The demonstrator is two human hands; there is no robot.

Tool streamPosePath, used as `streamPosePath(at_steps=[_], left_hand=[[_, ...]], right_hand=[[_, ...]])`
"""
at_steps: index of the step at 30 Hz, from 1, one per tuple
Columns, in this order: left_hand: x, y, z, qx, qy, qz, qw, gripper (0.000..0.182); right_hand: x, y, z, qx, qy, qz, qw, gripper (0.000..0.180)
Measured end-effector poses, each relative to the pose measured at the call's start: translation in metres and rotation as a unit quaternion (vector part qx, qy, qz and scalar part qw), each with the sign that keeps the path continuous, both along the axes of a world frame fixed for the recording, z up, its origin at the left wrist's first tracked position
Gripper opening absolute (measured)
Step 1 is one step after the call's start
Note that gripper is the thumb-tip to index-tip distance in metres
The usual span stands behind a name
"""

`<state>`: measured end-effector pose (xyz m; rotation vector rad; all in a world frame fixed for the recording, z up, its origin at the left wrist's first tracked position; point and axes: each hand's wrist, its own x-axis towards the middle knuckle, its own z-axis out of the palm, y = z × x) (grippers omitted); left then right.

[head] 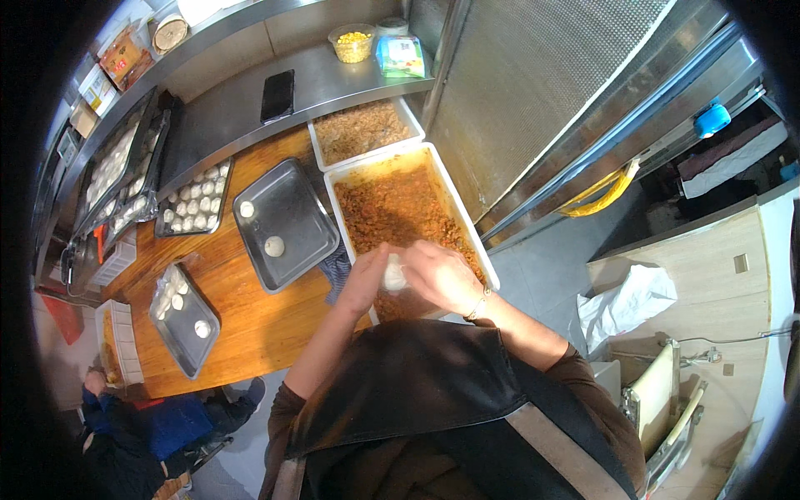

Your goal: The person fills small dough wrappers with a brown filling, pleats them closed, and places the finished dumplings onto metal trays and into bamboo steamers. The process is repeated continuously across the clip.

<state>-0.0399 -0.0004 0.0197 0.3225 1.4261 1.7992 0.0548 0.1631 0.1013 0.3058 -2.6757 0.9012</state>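
A white filled dough bun (394, 276) is between my two hands, above the near part of a white plastic tub (330, 187). My left hand (364, 281) cups its left side, and the fingers of my right hand (440, 275) close over it from the right. Reddish-brown minced filling (400, 200) lies in the tub beneath. To the left, a dark metal tray (294, 219) bears two round buns (274, 246). Behind the tub stands a second white tub with paler brown filling (362, 130). My fingers partly hide the bun.
A smaller tray (194, 347) with dough pieces and a fuller bun tray (194, 200) sit on the wooden table (250, 331). A steel shelf (219, 125) holds a phone (277, 95) and a corn tub (353, 47). Another person (137, 431) is at lower left.
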Motion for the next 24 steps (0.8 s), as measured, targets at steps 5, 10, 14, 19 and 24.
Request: streamPosePath(at_steps=[5,10,14,19,24], left_hand=[[0.000,0.003,-0.002,-0.025,-0.005,-0.036,0.999,0.048],[0.000,0.002,-0.009,0.094,-0.127,-0.054,0.986,0.062],[0.004,-0.002,-0.013,0.144,-0.186,-0.090,0.968,0.070],[0.009,-0.011,-0.014,0.123,-0.226,-0.108,0.960,0.083],[0.006,-0.028,-0.022,0.169,-0.240,-0.106,0.950,0.084]], right_hand=[[0.000,0.003,-0.002,0.045,0.003,0.018,0.999,0.014],[0.006,0.007,0.002,-0.053,-0.042,0.005,0.998,0.031],[0.012,-0.006,-0.001,-0.025,0.030,0.039,0.998,0.034],[0.023,-0.021,-0.003,-0.046,-0.004,0.018,0.999,0.045],[0.028,-0.009,-0.019,-0.089,-0.048,-0.052,0.994,0.042]])
